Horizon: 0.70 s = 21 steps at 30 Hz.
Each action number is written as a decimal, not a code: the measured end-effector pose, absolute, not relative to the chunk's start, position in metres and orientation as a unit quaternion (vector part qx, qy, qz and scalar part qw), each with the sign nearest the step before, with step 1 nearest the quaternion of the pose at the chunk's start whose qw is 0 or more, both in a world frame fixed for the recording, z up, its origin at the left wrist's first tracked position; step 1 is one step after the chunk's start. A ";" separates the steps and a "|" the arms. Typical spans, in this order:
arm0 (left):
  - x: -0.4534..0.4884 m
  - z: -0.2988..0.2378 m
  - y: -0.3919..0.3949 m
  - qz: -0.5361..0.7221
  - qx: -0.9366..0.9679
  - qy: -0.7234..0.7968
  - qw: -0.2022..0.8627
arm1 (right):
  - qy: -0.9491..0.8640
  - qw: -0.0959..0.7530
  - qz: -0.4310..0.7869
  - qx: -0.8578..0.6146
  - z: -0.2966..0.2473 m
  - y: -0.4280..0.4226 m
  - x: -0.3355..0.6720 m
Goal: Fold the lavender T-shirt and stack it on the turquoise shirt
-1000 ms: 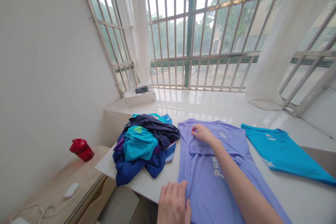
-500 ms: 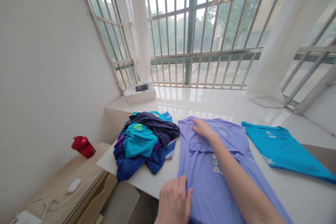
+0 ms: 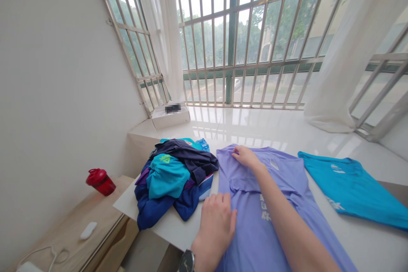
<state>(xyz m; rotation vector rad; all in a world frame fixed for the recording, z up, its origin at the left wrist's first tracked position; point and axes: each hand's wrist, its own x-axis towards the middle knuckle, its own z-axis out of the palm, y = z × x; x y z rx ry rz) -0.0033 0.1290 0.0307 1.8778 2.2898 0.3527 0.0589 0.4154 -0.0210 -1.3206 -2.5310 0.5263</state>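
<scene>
A light purple T-shirt (image 3: 280, 212) lies spread on the white surface, with white lettering partly hidden under my right forearm. My right hand (image 3: 247, 156) is at its upper left part, fingers bent and closed on the cloth. Lower down, at the shirt's left edge, is my left hand (image 3: 218, 221); its fingers are curled over the fabric edge with the thumb on the right, and the fingertips are largely hidden. A dark watch (image 3: 186, 261) is on the left wrist.
Left of the shirt sits a heap of crumpled clothes (image 3: 178, 178). A folded blue T-shirt (image 3: 353, 187) lies at the right. Behind are a white box (image 3: 170, 117), curtains and a barred window (image 3: 229, 51). A red shaker bottle (image 3: 101, 182) stands on the wooden cabinet (image 3: 70, 225).
My left hand has moved up along the shirt's left edge, bringing the watch into view. The right hand stays near the same spot on the shirt. The view has shifted slightly.
</scene>
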 end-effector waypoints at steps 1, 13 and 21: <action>-0.004 0.033 0.136 0.105 0.627 0.768 0.077 | -0.865 0.119 0.182 -0.451 -0.020 0.417 0.060; -0.018 0.026 0.193 0.013 0.660 0.750 0.035 | -0.863 0.099 0.209 -0.450 -0.020 0.437 0.095; -0.028 0.032 0.206 -0.016 0.674 0.737 0.043 | -0.858 0.171 0.229 -0.426 -0.017 0.435 0.100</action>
